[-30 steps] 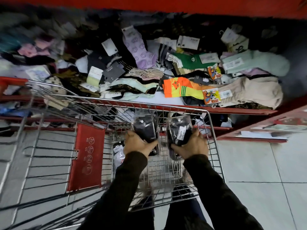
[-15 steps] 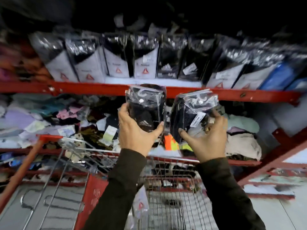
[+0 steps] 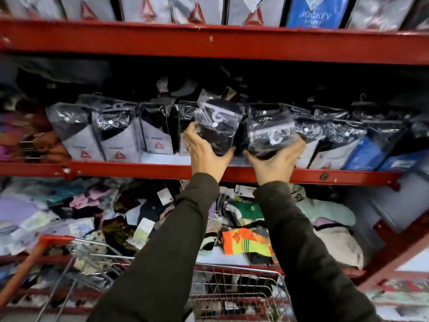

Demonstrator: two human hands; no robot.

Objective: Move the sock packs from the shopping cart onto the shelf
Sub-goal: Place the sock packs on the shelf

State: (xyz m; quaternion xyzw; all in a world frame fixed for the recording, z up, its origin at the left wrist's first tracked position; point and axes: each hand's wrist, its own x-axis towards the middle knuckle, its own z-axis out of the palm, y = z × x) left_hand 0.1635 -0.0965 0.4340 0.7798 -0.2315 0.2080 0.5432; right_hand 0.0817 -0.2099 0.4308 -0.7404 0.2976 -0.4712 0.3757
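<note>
At the bottom of the view, the wire shopping cart point(image 3: 241, 289) is seen, with its red handle point(image 3: 30, 263) at the lower left; what lies in its basket is too blurred to be told. 2 dark sleeves point(image 3: 167, 252) are raised over it toward the red shelving. Behind the cart, on the lowest level, a loose heap of mixed socks point(image 3: 246, 242) is spread, an orange and yellow pair among them.

Above that, at the red front edge of the middle shelf point(image 3: 116, 169), 2 sock packs are held up side by side. The left hand point(image 3: 206, 154) is curled around the lower part of the left sock pack point(image 3: 218, 129), thumb on one side and fingers on the other; the pack is kept upright, a white hanger hook showing through its clear wrap. The right hand point(image 3: 274, 161) is cupped under and around the right sock pack point(image 3: 270, 135), which is tilted slightly. Whether either pack touches the shelf board cannot be told.

Behind them a row of standing packs point(image 3: 116, 135) is lined along the shelf, with blue packs point(image 3: 366, 152) at the right. On the top shelf point(image 3: 209, 40), more packs are stood.
</note>
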